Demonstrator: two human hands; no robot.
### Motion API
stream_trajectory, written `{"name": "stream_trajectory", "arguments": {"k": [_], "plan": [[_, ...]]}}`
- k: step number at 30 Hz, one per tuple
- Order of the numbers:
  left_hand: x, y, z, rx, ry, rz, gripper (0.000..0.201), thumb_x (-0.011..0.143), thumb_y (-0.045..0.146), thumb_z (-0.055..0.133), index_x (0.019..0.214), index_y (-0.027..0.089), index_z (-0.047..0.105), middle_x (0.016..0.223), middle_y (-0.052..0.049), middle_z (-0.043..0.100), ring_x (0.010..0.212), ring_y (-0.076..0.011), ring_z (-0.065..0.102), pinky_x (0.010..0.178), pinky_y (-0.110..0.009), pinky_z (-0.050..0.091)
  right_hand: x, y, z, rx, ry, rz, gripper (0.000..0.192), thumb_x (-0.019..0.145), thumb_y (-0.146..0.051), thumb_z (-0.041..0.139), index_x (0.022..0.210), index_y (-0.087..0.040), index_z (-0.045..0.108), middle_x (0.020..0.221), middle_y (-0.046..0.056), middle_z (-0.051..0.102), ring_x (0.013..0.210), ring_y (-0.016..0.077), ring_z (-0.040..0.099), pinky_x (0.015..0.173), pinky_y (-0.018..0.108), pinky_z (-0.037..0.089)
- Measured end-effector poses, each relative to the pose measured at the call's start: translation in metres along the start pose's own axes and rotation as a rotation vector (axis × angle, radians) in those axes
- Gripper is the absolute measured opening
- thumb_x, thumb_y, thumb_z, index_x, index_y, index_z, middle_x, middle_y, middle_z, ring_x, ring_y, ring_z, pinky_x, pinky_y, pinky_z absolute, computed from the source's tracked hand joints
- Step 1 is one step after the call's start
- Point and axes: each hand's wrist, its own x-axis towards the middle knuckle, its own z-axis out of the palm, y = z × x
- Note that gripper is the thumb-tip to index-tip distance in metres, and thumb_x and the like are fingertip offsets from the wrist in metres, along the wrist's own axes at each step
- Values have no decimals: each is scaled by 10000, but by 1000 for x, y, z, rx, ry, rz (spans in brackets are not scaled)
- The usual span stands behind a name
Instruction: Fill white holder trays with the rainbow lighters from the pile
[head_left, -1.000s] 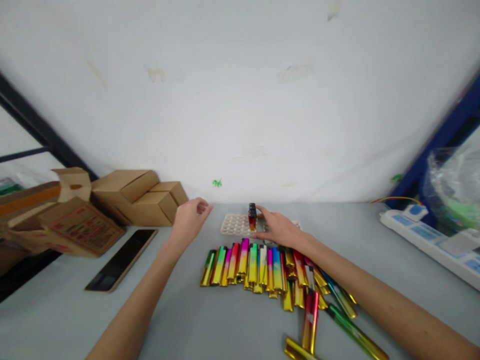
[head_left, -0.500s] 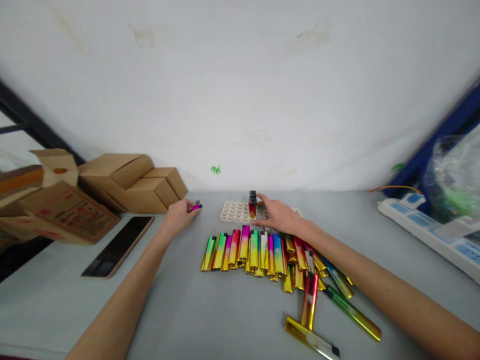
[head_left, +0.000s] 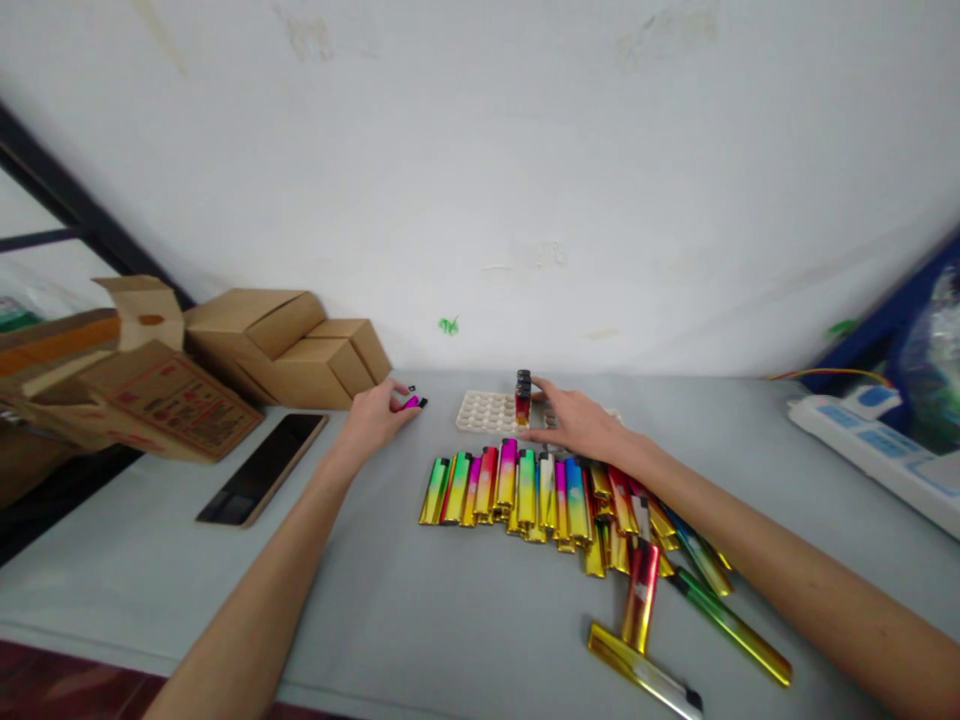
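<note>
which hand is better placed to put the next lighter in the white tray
Left, probably. The left hand already pinches a pink lighter in its fingers, just left of the white tray. The right hand rests at the tray by the upright lighters, holding nothing visible.

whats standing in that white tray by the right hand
A couple of lighters stand upright in the tray, next to the right hand. The cells to their left show empty. The hand covers the tray's right part, so anything there is hidden.
</note>
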Motion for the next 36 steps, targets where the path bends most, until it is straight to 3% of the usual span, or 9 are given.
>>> {"name": "stream_trajectory", "arguments": {"k": [6,18,22,25,28,30,33,36], "plan": [[1,-3,1,49,18,40,332,816,427,669,1016,178,759,829,-86,756,827,-269,707,740,-319,493,-2,-6,-4,-14,-18,12,837,881,-523,688,1536,-118,360,1248,217,699,1107,399,662,890,497,517],[1,-3,2,62,67,32,330,855,430,627,1000,162,753,866,-101,764,841,-262,707,779,-320,499,-2,-7,-6,-29,-18,14,820,881,-527,690,1530,-132,380,1220,209,707,1081,401,666,878,512,529],[-2,2,-6,59,87,49,391,867,455,598,1043,137,742,919,-130,766,876,-276,708,814,-344,504,-2,-7,-7,-41,-29,17,827,885,-536,685,1537,-140,367,1235,203,704,1093,402,666,900,521,527],[-10,14,-18,50,59,75,351,861,445,582,954,151,748,892,-119,764,852,-272,701,797,-346,497,-1,-5,-4,-29,-11,-2,852,867,-542,705,1538,-139,367,1247,203,701,1124,406,658,921,523,525],[-24,30,-31,31,-44,106,340,833,498,599,759,189,718,779,-84,747,755,-255,681,715,-333,476,-1,-2,-2,-18,7,-9,857,865,-553,702,1537,-135,372,1242,208,701,1110,408,658,903,517,526],[-33,40,-36,19,-180,133,389,811,566,612,677,207,684,711,-62,727,695,-238,662,649,-317,450,-1,-2,-1,-32,10,0,851,870,-567,690,1529,-124,385,1200,211,711,1072,405,663,868,505,526],[-44,50,-40,21,-445,188,434,779,631,619,677,214,675,675,-47,705,651,-213,643,578,-289,423,-1,-3,-2,-57,16,-6,856,866,-587,681,1514,-102,402,1157,220,718,1027,398,663,815,480,518],[-48,52,-39,2,-639,148,484,772,674,595,779,197,679,656,-41,676,574,-193,617,495,-267,401,-2,-5,-3,-68,24,-8,853,864,-593,675,1501,-89,412,1133,227,720,962,378,670,754,444,503]]}}
